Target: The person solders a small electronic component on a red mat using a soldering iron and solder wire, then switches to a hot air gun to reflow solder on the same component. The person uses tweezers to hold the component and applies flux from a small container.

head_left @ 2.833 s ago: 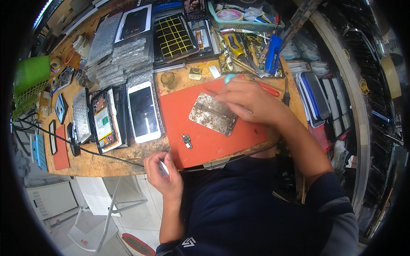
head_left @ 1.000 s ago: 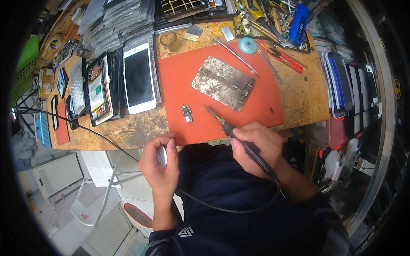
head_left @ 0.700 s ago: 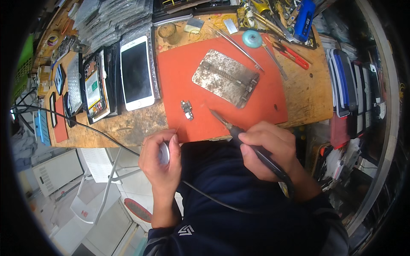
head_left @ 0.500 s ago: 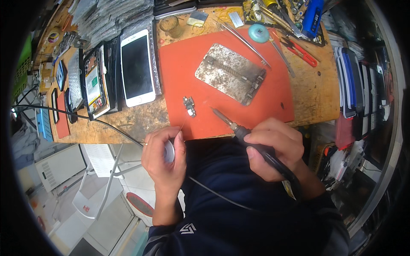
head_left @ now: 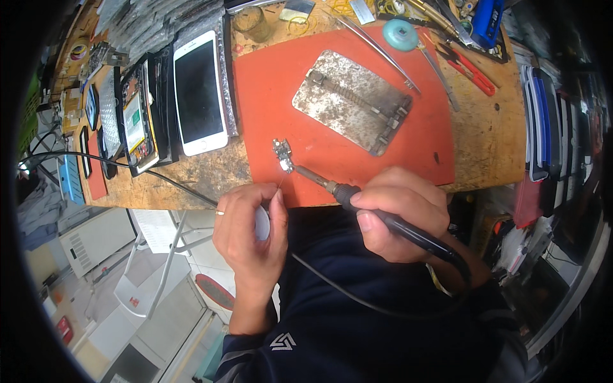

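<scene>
At left, a white phone with a black screen [head_left: 201, 92] lies on the worn wooden table [head_left: 488, 147]. The left hand [head_left: 250, 223] is curled around a pale round spool [head_left: 262, 223], thumb and forefinger pinching a thin metal wire [head_left: 281, 182]. Just above lies a small silver-and-black circuit board [head_left: 281, 154], on the orange-red rectangular mat [head_left: 265, 89]. A black-handled soldering iron [head_left: 345, 194] has its tip at the board's lower end; I cannot tell whether they touch. Farther right lies a rust-spotted rectangular metal plate [head_left: 345, 118]. The right hand [head_left: 412, 203] is wrapped around the iron's handle, fingers bent
</scene>
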### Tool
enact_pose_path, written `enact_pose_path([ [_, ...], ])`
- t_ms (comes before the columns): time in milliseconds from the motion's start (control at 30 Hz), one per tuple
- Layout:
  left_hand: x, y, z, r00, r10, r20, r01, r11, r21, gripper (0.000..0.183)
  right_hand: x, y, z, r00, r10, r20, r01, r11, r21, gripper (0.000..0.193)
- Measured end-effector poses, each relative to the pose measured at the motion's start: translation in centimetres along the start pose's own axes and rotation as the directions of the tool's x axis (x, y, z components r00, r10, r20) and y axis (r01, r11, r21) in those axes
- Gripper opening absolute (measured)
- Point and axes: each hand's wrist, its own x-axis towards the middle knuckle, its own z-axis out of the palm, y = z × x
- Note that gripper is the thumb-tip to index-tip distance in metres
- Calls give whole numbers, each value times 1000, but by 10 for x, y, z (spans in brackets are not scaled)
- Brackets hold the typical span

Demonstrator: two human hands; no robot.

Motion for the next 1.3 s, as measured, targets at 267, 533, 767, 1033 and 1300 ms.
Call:
enact_pose_path([
  [267,1,1,1,1000,16,-1,-16,1000,25,19,3,2,-3,999,26,31,-27,1000,16,16],
  [533,3,3,0,1000,3,25,-3,1000,24,21,2,-2,-5,996,75,53,-77,997,32,20],
  [767,1,3,0,1000,1,22,-2,999,34,20,-1,-2,-3,994,87,62,-89,996,22,22],
  [1033,-1,2,-1,1000,-24,0,24,1000,14,19,-3,0,-3,998,53,22,-54,998,31,24],
  [1300,2,3,1,1000,-4,0,4,999,33,20,-5,1,-2,999,40,30,-40,999,23,26],
])
